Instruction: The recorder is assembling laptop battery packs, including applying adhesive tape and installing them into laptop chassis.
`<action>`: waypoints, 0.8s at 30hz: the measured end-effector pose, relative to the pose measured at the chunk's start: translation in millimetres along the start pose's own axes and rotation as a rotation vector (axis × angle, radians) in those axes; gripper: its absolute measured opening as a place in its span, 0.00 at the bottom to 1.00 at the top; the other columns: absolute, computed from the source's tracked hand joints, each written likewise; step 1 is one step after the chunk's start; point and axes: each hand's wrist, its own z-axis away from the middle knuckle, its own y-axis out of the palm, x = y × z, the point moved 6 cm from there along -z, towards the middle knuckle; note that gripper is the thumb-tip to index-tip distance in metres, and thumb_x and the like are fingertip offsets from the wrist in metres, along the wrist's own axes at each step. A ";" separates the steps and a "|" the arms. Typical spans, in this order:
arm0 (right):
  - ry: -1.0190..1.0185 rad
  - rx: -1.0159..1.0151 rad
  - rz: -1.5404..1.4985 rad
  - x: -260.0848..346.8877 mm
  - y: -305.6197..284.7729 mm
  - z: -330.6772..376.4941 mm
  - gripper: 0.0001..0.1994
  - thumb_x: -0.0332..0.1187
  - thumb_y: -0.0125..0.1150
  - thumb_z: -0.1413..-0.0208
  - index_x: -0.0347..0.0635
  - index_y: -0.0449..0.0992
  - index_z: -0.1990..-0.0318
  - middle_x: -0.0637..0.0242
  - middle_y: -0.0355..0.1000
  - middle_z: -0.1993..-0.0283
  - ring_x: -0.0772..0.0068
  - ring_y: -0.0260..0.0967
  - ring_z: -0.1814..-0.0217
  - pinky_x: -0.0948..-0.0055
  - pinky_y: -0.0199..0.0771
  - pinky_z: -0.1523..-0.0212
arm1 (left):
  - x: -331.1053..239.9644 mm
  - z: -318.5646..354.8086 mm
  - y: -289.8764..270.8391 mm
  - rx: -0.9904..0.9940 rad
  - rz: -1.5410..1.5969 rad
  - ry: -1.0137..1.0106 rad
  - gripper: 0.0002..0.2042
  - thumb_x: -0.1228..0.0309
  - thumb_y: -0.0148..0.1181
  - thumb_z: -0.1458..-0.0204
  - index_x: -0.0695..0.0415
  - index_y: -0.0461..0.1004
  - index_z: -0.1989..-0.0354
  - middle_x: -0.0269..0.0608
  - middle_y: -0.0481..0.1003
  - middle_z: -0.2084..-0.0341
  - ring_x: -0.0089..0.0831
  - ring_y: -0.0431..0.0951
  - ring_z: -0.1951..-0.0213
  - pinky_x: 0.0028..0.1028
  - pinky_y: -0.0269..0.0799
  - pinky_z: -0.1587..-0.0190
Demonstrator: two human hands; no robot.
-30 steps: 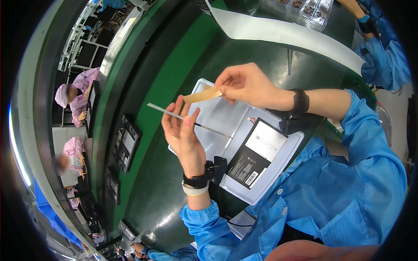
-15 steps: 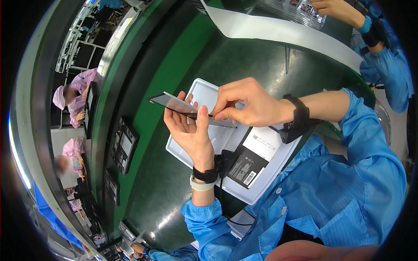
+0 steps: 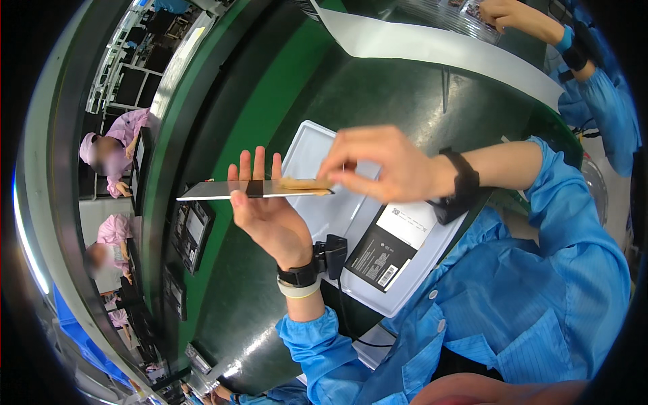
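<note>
The thin flat panel (image 3: pixel 236 190) was seen nearly edge-on — a long pale-grey sliver with a dark band across it near the middle, lying level above the green bench (image 3: pixel 270 88), at about 9 o'clock from the white tray (image 3: pixel 317 145). A tan strip (image 3: pixel 305 183) lay along its right end.

The left hand (image 3: pixel 264 209) rose from 6 o'clock, palm toward the camera, fingers upright behind the panel and thumb pressed on its near face at the dark band — clamped on the panel. A black wrist strap and a pale band sat above the blue sleeve.

The right hand (image 3: pixel 381 165) came in from 3 o'clock, somewhat blurred, its fingertips pinched together on the tan strip at the panel's right end. A black strap circled that wrist.

Below the hands, toward 5 o'clock, a dark labelled pack (image 3: pixel 378 260) rested on the tray. At 1 o'clock another person's hand (image 3: pixel 503 12) worked in a blue sleeve.
</note>
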 end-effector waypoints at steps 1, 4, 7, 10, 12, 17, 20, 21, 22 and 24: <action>-0.018 0.045 -0.015 8.2 6.7 4.1 0.06 0.24 0.64 0.44 0.36 0.79 0.59 0.62 0.75 0.63 0.74 0.73 0.70 0.76 0.73 0.68 | 1.8 0.0 0.6 -0.009 -0.037 0.042 0.31 0.49 0.47 0.39 0.65 0.60 0.41 0.54 0.65 0.42 0.49 0.65 0.37 0.52 0.60 0.33; 0.024 0.123 -0.039 8.4 12.3 6.0 0.08 0.24 0.67 0.48 0.38 0.79 0.59 0.62 0.75 0.64 0.69 0.74 0.68 0.73 0.75 0.68 | 7.2 4.1 3.7 -0.019 -0.116 0.111 0.29 0.51 0.47 0.38 0.66 0.58 0.40 0.53 0.64 0.41 0.48 0.66 0.38 0.50 0.63 0.35; -0.039 0.093 0.045 -1.1 9.3 5.2 0.05 0.25 0.65 0.46 0.36 0.77 0.63 0.61 0.72 0.69 0.62 0.71 0.72 0.69 0.72 0.70 | 10.2 6.1 3.5 -0.038 -0.209 0.135 0.30 0.51 0.47 0.38 0.65 0.57 0.38 0.54 0.63 0.40 0.48 0.66 0.38 0.49 0.62 0.35; -0.074 0.076 -0.016 -2.4 10.6 5.5 0.04 0.24 0.64 0.46 0.35 0.77 0.64 0.61 0.72 0.70 0.62 0.71 0.72 0.70 0.71 0.71 | 16.1 5.5 2.9 0.006 -0.146 0.095 0.33 0.48 0.47 0.40 0.66 0.58 0.39 0.56 0.64 0.41 0.51 0.66 0.39 0.50 0.62 0.35; 0.003 0.073 -0.012 -8.0 10.3 5.0 0.03 0.23 0.62 0.46 0.34 0.76 0.65 0.59 0.74 0.69 0.64 0.72 0.72 0.70 0.71 0.71 | 15.2 5.3 3.1 0.016 -0.029 0.032 0.34 0.46 0.46 0.42 0.66 0.59 0.39 0.56 0.64 0.41 0.51 0.66 0.39 0.50 0.62 0.35; 0.286 -0.067 -0.120 -52.2 -16.6 -7.0 0.03 0.25 0.59 0.40 0.33 0.75 0.63 0.64 0.75 0.67 0.78 0.71 0.69 0.77 0.72 0.70 | 0.2 -11.2 -12.5 0.175 0.514 -0.223 0.42 0.41 0.47 0.46 0.67 0.56 0.34 0.63 0.61 0.36 0.55 0.70 0.43 0.45 0.65 0.37; 0.348 -0.132 -0.228 -71.8 -33.0 -20.7 0.06 0.29 0.56 0.35 0.34 0.75 0.59 0.71 0.74 0.65 0.85 0.69 0.66 0.82 0.72 0.67 | 19.3 -22.6 -41.9 0.495 0.632 -0.285 0.42 0.41 0.47 0.46 0.64 0.56 0.32 0.64 0.61 0.37 0.55 0.74 0.47 0.44 0.73 0.44; 0.340 -0.127 -0.215 -69.0 -42.5 -26.9 0.07 0.30 0.57 0.35 0.34 0.76 0.57 0.70 0.75 0.63 0.84 0.69 0.65 0.83 0.71 0.66 | 31.4 -22.6 -43.1 0.478 0.588 -0.344 0.42 0.41 0.47 0.46 0.61 0.56 0.31 0.64 0.63 0.37 0.54 0.78 0.54 0.43 0.79 0.53; 0.278 -0.185 -0.191 -62.4 -53.6 -30.0 0.08 0.29 0.58 0.37 0.33 0.78 0.58 0.67 0.76 0.66 0.84 0.70 0.69 0.82 0.73 0.68 | 44.1 -20.8 -45.0 0.452 0.537 -0.415 0.41 0.40 0.46 0.46 0.60 0.56 0.31 0.64 0.62 0.37 0.54 0.78 0.58 0.44 0.79 0.57; 0.213 -0.209 -0.118 -46.4 -77.6 -27.4 0.09 0.30 0.58 0.37 0.35 0.79 0.54 0.68 0.76 0.64 0.84 0.70 0.67 0.83 0.73 0.67 | 69.3 -15.7 -52.6 0.409 0.538 -0.592 0.42 0.39 0.43 0.46 0.61 0.55 0.31 0.64 0.62 0.37 0.54 0.77 0.61 0.45 0.77 0.60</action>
